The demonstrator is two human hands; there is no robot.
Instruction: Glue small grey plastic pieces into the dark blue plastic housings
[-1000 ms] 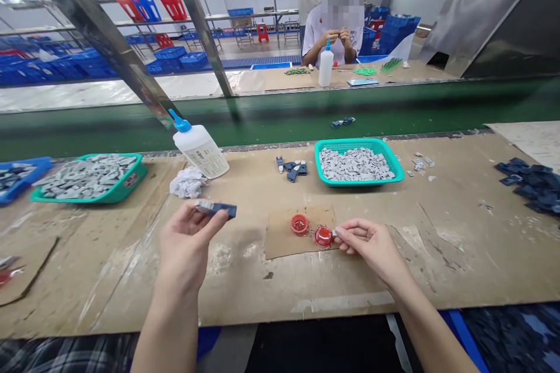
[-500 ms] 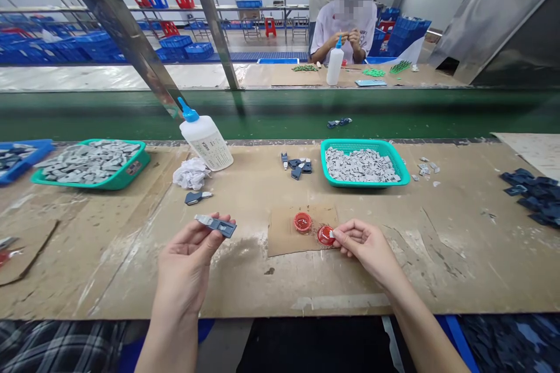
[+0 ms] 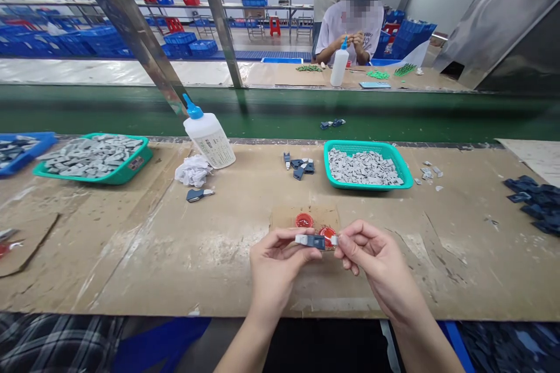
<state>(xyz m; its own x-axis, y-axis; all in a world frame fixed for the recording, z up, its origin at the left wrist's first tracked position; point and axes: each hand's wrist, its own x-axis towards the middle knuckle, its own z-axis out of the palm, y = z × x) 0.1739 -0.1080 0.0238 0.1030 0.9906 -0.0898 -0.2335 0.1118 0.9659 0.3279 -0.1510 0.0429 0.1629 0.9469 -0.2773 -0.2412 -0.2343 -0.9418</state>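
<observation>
My left grip (image 3: 280, 256) pinches a blue part (image 3: 314, 242) with a pale end, held above the desk (image 3: 219, 280) about midway along its near edge and back from it. My right grip (image 3: 370, 250) is closed, thumb against fingers, on a small grey chip (image 3: 334, 240), just beside the part's free end, with red showing between them. Behind my fingers are two red cups, the left one (image 3: 304, 220) and the right one (image 3: 328, 233), on a cardboard mat (image 3: 277, 217); the part covers some of the right cup. Toward the desk's far edge are a green basket (image 3: 368, 187) of chips, some blue parts (image 3: 303, 168) left of it, and, further left, a tilted bottle (image 3: 213, 143) beside crumpled tissue (image 3: 192, 171).
</observation>
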